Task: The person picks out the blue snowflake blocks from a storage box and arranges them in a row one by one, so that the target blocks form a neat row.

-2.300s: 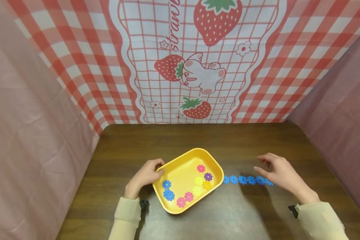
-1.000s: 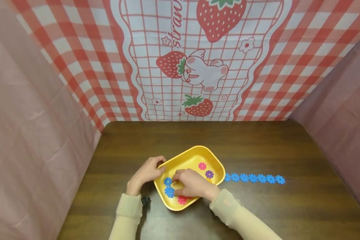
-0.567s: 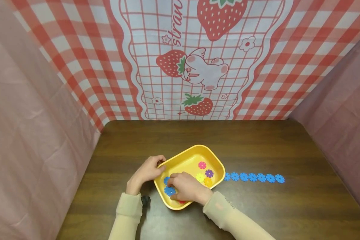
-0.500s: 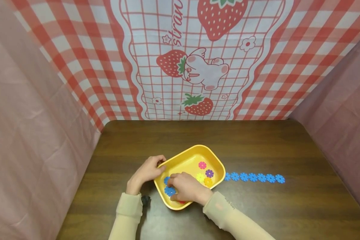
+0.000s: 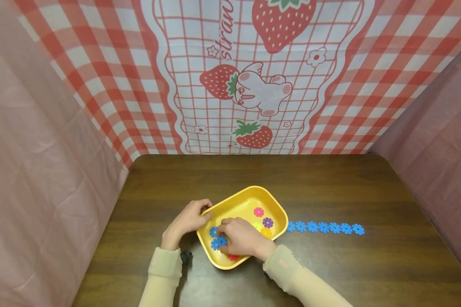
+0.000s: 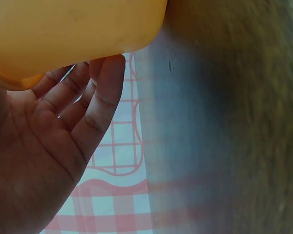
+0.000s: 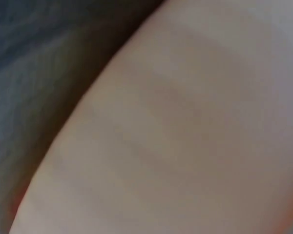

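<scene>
My left hand (image 5: 189,220) grips the left rim of a yellow plastic tray (image 5: 236,204), thumb over the edge; its fingers also show in the left wrist view under the tray's corner. Inside the tray my right hand (image 5: 243,237) has thumb and fingers around a blue snowflake disc (image 5: 222,241). Other blue discs (image 5: 214,231) lie beside it. Pink (image 5: 258,212), purple (image 5: 267,222), yellow and orange (image 5: 266,232) discs lie toward the right end, some partly covered by my right hand. Only blurred skin fills most of the right wrist view.
A straight row of several blue snowflake discs (image 5: 323,227) runs rightward across the brown wooden table (image 5: 330,183), starting at the tray's right corner. A checked strawberry cloth (image 5: 253,85) hangs behind the table. Pink curtains (image 5: 42,170) flank both sides.
My right hand has come from above the blue row into the tray. Over the last half second it draws back slightly, and a blue disc shifts right with its fingers. My left hand stays put.
</scene>
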The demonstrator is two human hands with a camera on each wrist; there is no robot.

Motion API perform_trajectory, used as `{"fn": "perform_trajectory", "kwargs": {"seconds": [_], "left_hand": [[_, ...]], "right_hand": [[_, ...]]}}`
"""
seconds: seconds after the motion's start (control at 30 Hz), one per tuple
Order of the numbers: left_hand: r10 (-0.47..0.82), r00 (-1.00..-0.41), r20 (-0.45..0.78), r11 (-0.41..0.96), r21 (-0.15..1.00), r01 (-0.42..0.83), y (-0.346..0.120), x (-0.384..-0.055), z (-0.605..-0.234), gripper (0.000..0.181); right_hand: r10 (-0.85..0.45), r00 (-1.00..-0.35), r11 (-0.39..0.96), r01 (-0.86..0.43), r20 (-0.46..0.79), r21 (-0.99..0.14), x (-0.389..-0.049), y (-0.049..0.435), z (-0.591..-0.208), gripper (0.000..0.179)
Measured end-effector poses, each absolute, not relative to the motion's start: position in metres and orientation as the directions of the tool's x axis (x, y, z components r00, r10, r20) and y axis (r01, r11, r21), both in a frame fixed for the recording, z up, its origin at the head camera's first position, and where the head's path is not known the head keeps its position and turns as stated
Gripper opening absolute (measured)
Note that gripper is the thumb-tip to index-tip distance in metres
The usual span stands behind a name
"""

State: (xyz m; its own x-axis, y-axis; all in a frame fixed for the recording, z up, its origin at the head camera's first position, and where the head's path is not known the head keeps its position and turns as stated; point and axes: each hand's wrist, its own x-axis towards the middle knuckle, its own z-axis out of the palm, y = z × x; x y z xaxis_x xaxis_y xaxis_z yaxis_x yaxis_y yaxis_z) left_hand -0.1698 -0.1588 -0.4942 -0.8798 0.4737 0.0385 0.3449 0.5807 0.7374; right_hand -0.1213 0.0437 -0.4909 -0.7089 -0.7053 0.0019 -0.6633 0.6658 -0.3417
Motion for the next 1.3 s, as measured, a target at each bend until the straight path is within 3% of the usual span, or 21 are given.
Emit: {"fn": "perform_trajectory", "kwargs": {"seconds": [0.33,1.03,1.3], "left_hand": [[0.464,-0.886,0.026,0.584,0.743,0.327,-0.159,-0.169,-0.494,0.007],[0.458,-0.888,0.034,0.596,0.729,0.336,-0.159,-0.170,-0.494,0.008],[0.457,-0.889,0.031,0.601,0.727,0.334,-0.158,-0.169,-0.494,0.009]], "right_hand": [[-0.642,-0.765,0.670,-0.590,0.046,-0.451,-0.123,0.063,-0.483,0.027],[-0.567,-0.794,0.669,-0.599,0.220,-0.439,-0.126,0.110,-0.472,0.027],[-0.492,-0.839,0.719,-0.541,0.231,-0.437,-0.127,0.133,-0.463,0.028]]}}
